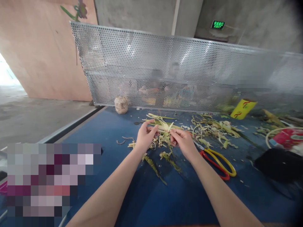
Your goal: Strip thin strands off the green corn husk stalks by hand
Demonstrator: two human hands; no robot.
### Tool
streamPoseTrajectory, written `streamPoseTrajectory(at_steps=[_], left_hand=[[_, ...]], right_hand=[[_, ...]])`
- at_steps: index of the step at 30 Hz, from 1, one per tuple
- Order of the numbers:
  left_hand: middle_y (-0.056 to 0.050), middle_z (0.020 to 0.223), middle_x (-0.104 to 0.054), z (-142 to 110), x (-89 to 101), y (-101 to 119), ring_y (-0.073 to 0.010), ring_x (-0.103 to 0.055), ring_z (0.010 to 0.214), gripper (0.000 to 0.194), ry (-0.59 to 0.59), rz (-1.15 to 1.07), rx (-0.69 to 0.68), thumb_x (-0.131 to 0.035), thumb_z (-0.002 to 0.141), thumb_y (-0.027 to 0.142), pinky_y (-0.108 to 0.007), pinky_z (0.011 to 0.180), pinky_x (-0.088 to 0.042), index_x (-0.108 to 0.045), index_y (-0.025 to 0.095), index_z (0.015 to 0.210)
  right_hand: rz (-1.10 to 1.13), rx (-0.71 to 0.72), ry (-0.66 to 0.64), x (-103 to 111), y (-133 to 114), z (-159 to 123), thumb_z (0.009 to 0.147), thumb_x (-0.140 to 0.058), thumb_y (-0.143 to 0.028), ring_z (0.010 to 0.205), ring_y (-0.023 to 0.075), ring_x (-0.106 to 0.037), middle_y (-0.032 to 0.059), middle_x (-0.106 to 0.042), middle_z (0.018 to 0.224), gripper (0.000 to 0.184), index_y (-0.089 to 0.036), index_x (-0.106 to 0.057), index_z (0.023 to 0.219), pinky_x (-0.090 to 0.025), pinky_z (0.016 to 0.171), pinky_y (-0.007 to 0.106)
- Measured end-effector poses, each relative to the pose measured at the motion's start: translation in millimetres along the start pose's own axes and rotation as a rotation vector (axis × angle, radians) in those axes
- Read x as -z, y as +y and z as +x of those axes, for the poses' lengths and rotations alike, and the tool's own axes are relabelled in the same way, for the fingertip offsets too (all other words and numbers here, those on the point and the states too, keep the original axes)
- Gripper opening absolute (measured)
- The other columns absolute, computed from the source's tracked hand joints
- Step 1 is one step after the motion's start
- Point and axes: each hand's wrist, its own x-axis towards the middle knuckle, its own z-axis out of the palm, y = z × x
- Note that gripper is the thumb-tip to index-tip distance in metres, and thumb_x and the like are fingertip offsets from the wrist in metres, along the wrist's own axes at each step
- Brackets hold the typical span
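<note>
Pale yellow-green plant strips (163,125) spread in a star-like shape between my two hands, above the table. My left hand (147,134) pinches their left side, thumb and fingers together. From the right, my right hand (181,139) grips the strips with its fingertips; some of its fingers are curled out of sight. Below the hands lie two braided green plant pieces, one a tapering woven piece (152,165), the other a similar woven piece (170,160). Scissors (219,162) with red and yellow handles rest beside my right forearm, their blades partly hidden.
Plant scraps (217,129) litter the blue table (90,132). A perforated metal screen (132,63) stands along its back. A wrapped jar-like object (121,105), a yellow tube (243,108) and a black item (279,165) are around. A blurred patch covers the lower left.
</note>
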Motion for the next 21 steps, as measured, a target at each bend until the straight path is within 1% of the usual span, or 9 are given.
streamPoseTrajectory(at_steps=[2,4,6,8,10,12,16,18,21], left_hand=[[-0.001,0.066,-0.061,-2,-0.6,1,-0.0089,-0.055,0.055,0.046,-0.014,-0.043,0.021,-0.053,0.075,0.036,-0.019,0.048,-0.040,-0.040,0.012,0.112],[-0.004,0.073,-0.062,-4,-1.7,2,-0.0090,-0.057,0.059,0.054,-0.036,-0.109,0.055,-0.056,0.073,0.037,-0.018,0.047,-0.039,-0.037,0.012,0.117],[-0.002,0.073,-0.061,-6,-3.2,3,-0.0085,-0.058,0.061,0.065,-0.094,-0.148,0.060,-0.066,0.065,0.031,-0.016,0.048,-0.039,-0.035,0.012,0.119],[-0.001,0.076,-0.063,-9,-5.0,3,-0.0089,-0.059,0.064,0.077,-0.168,-0.186,0.046,-0.072,0.056,0.023,-0.017,0.055,-0.043,-0.032,0.013,0.122],[-0.002,0.083,-0.064,-11,-6.4,2,-0.0095,-0.060,0.067,0.086,-0.205,-0.203,0.044,-0.074,0.052,0.017,-0.020,0.063,-0.045,-0.028,0.015,0.125],[-0.003,0.086,-0.065,-12,-7.2,1,-0.0096,-0.061,0.066,0.093,-0.212,-0.203,0.056,-0.074,0.052,0.016,-0.022,0.065,-0.045,-0.022,0.016,0.129],[-0.001,0.080,-0.066,-12,-7.0,-4,-0.0101,-0.061,0.063,0.102,-0.245,-0.224,0.060,-0.074,0.051,0.017,-0.024,0.065,-0.045,-0.015,0.017,0.133],[0.002,0.074,-0.065,-11,-6.6,-6,-0.0090,-0.059,0.058,0.100,-0.236,-0.188,0.048,-0.074,0.052,0.020,-0.022,0.060,-0.044,-0.016,0.017,0.133],[0.006,0.056,-0.061,-11,-6.8,-6,-0.0078,-0.055,0.049,0.093,-0.206,-0.098,0.022,-0.072,0.056,0.025,-0.019,0.052,-0.039,-0.019,0.013,0.132]], right_hand=[[0.100,-0.033,-0.004,-1,-1,-1,0.070,-0.057,-0.043,0.041,0.0074,-0.037,-0.0038,-0.046,0.050,0.026,-0.017,-0.056,0.066,-0.027,0.042,0.022],[0.196,-0.060,-0.009,-2,-2,-2,0.069,-0.059,-0.041,0.042,0.0070,-0.037,-0.0037,-0.048,0.051,0.024,-0.017,-0.058,0.068,-0.028,0.043,0.022],[0.251,-0.065,-0.004,-4,-5,-2,0.067,-0.061,-0.040,0.043,0.0069,-0.038,-0.0035,-0.049,0.052,0.024,-0.017,-0.060,0.070,-0.028,0.044,0.022],[0.258,-0.063,-0.014,-4,-6,-3,0.067,-0.061,-0.041,0.044,0.0075,-0.039,-0.0029,-0.050,0.053,0.025,-0.017,-0.062,0.073,-0.028,0.045,0.022],[0.233,-0.065,-0.044,-5,-6,-3,0.067,-0.061,-0.042,0.046,0.0084,-0.039,-0.0019,-0.051,0.054,0.028,-0.017,-0.063,0.077,-0.029,0.045,0.023],[0.189,-0.062,-0.079,-6,-5,-4,0.067,-0.060,-0.044,0.046,0.0089,-0.039,-0.0012,-0.052,0.055,0.029,-0.017,-0.064,0.077,-0.028,0.046,0.024],[0.096,-0.033,-0.135,-7,-3,-4,0.070,-0.056,-0.046,0.042,0.0077,-0.032,-0.0033,-0.045,0.049,0.028,-0.019,-0.064,0.071,-0.023,0.043,0.023],[0.047,-0.008,-0.123,-8,-4,-4,0.070,-0.054,-0.047,0.041,0.0080,-0.029,-0.0043,-0.041,0.046,0.029,-0.020,-0.065,0.072,-0.022,0.043,0.024],[-0.035,0.030,-0.063,-8,-5,-4,0.069,-0.054,-0.049,0.041,0.0091,-0.030,-0.0041,-0.039,0.047,0.034,-0.020,-0.067,0.081,-0.023,0.043,0.024]])
